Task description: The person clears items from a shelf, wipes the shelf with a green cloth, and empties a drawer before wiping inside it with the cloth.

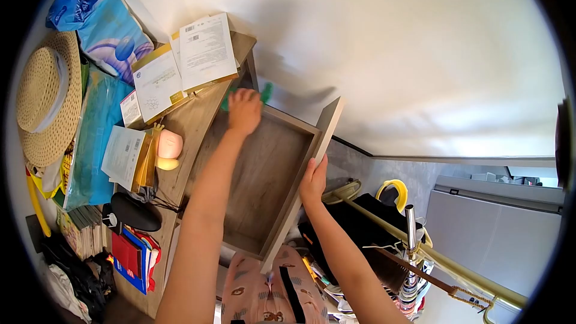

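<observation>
A wooden drawer (258,180) is pulled out of the desk-like cabinet, and its bare inner bottom shows. My left hand (245,111) reaches over the drawer's far side wall, its fingers closed on a green cloth (267,92). Bits of the cloth stick out on both sides of the hand; the rest is hidden beneath it. On the drawer's front panel (330,123), my right hand (313,181) grips the outer edge, thumb on top.
White-and-gold boxes (207,51), a pink figure (169,144), a black case (137,212) and red-and-blue books (133,258) crowd the wooden top (191,126). A straw hat (45,93) lies left. A clothes rail (432,252) with hangers stands right, near the white wall (390,54).
</observation>
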`<state>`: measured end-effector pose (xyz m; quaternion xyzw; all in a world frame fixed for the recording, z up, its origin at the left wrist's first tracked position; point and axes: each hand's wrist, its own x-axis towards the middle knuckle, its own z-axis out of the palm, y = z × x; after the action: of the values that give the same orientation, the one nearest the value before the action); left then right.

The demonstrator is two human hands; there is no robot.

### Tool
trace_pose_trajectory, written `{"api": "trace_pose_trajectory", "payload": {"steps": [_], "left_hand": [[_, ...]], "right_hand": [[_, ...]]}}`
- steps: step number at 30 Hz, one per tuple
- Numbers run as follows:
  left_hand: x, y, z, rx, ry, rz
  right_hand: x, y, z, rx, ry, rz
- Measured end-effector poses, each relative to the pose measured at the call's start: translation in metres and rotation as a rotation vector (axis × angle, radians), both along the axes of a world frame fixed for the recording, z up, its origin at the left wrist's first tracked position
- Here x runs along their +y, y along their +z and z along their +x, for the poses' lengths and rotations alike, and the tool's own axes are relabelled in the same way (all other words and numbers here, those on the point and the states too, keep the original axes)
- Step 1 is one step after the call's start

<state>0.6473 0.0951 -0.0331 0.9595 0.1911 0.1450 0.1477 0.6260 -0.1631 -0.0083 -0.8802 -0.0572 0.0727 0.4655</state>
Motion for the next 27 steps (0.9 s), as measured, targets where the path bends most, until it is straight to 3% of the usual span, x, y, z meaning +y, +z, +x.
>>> {"api": "trace_pose_trajectory", "payload": {"steps": [3,8,14,17,27], "left_hand": [[-0.062,0.019,0.015,0.069,-0.125,0.04],[-0.154,0.006,0.031,-0.129,-0.193,-0.185],[-0.169,0.0,0.014,-0.247,-0.161,-0.664],[-0.185,-0.003,-0.037,-0.199,-0.141,-0.833],[-0.222,0.015,-0.231,0.019,-0.233,-0.791]], "right_hand": [[0.001,0.009,0.002,0.038,0.021,0.08],[0.0,0.01,0.003,0.019,0.02,0.077],[-0.009,0.005,0.004,-0.025,0.049,0.131],[-0.007,0.001,0.008,-0.036,0.06,0.183],[-0.01,-0.004,0.005,-0.025,0.032,-0.097]]}}
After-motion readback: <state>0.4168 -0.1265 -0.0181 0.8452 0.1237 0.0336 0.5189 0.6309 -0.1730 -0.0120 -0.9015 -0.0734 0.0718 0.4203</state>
